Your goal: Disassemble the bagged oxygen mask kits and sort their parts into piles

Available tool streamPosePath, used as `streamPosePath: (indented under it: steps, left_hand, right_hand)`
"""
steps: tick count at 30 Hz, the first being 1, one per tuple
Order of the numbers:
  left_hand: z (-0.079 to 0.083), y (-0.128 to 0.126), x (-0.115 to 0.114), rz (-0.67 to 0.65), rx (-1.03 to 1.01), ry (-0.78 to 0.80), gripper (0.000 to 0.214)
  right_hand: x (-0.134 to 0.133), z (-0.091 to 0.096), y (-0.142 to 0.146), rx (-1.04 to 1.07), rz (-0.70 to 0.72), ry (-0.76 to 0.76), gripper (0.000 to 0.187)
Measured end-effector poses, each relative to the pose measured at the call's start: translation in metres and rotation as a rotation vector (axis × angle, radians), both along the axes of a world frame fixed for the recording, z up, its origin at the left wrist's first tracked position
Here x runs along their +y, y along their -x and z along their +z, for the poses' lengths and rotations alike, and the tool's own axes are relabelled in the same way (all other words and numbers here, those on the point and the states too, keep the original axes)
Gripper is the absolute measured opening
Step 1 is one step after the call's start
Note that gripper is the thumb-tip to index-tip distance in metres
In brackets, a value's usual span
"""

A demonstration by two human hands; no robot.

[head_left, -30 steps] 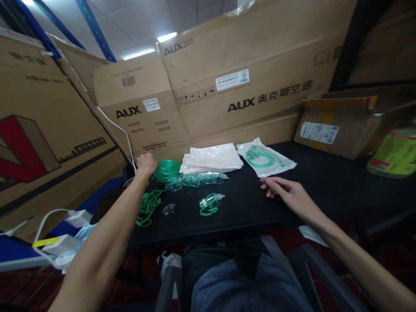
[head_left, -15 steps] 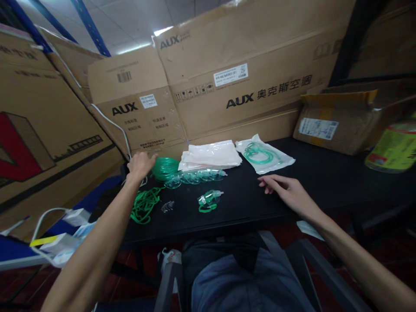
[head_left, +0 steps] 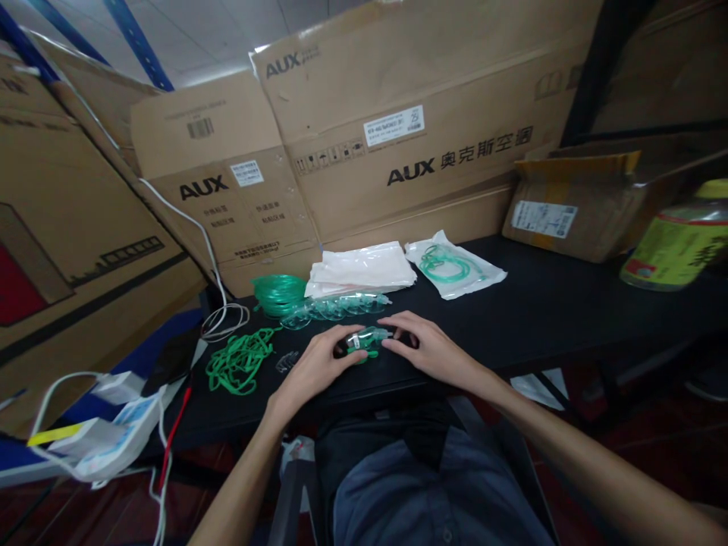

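Coming together, my left grip [head_left: 319,362] and right grip [head_left: 432,346], partly closed, now hold the green mask [head_left: 368,338], making it my focus

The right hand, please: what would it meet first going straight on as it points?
The right hand would probably meet the clear green mask first, with the left hand beyond, though depth is unclear.

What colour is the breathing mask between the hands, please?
The breathing mask is translucent green, best seen in the head view.
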State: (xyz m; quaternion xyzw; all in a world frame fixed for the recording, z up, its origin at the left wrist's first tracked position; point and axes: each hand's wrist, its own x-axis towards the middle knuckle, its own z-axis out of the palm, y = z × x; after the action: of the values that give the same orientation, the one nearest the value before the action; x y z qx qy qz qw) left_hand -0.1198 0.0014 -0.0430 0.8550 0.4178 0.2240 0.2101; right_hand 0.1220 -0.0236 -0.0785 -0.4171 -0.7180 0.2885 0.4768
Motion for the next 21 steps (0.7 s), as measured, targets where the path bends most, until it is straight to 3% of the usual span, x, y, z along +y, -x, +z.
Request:
streamPosePath:
  steps: [6,10,16,21]
  left_hand:
    - [-0.011,-0.027,0.027,-0.023,-0.302,0.018,0.043]
    - [-0.025,-0.030,0.031,-0.007,-0.398,0.064,0.046]
    - [-0.026,-0.020,0.020,0.136,-0.347,-0.095,0.023]
    - [-0.022,-0.015,0.019,0.309,-0.445,-0.162,0.026]
  right_hand:
    - [0.023,-0.011,0.013,0.170,-0.014,0.104,0.041]
    - [0.023,-0.010,0.008,0.300,0.010,0.187,0.044]
    - [0.013,0.000,0.010,0.458,0.010,0.257,0.036]
    - [0.014,-0.001,0.010,0.577,-0.048,0.280,0.037]
